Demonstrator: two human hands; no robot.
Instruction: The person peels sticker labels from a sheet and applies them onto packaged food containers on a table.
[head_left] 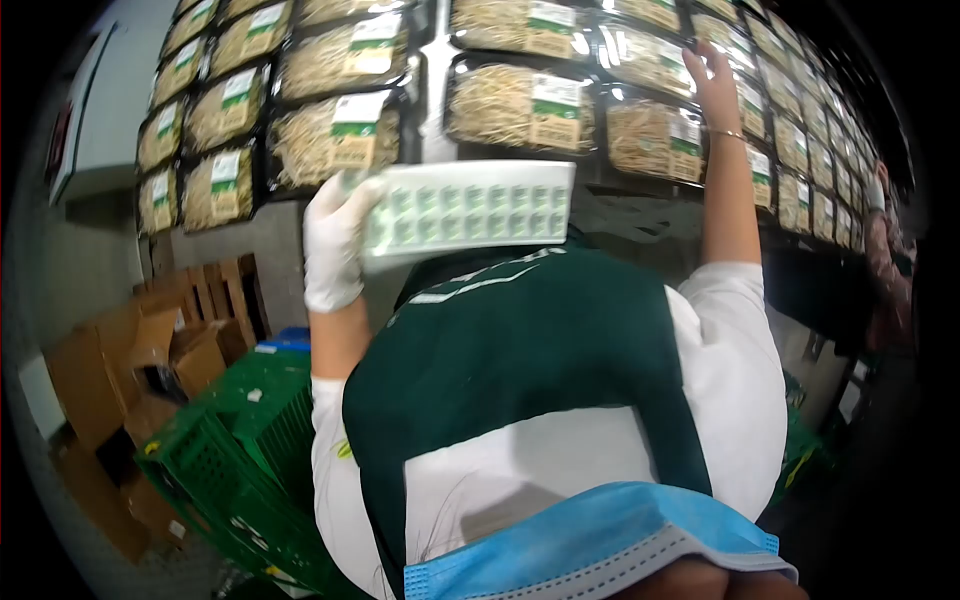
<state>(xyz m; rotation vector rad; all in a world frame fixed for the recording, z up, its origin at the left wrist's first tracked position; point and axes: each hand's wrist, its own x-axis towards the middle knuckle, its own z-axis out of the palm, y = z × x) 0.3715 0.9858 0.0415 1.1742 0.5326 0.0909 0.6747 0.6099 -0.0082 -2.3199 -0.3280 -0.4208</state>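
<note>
My left hand (338,235), in a white glove, grips a sheet of labels (470,205) by its left end. Rows of small green-and-white stickers cover the sheet, held in front of my dark green apron (520,350). Bare and stretched forward, my right hand (715,80) is over the black trays at the right, fingers apart. It is nearest to a film-wrapped tray of pale, thin strands (650,138) with a green-and-white label; whether the fingertips touch a pack I cannot tell.
Many similar trays (335,140) stand in rows across the table. Green plastic crates (230,430) and opened cardboard boxes (115,365) are at the lower left, by a wooden pallet (215,290). Another person's arm (880,230) shows at the far right.
</note>
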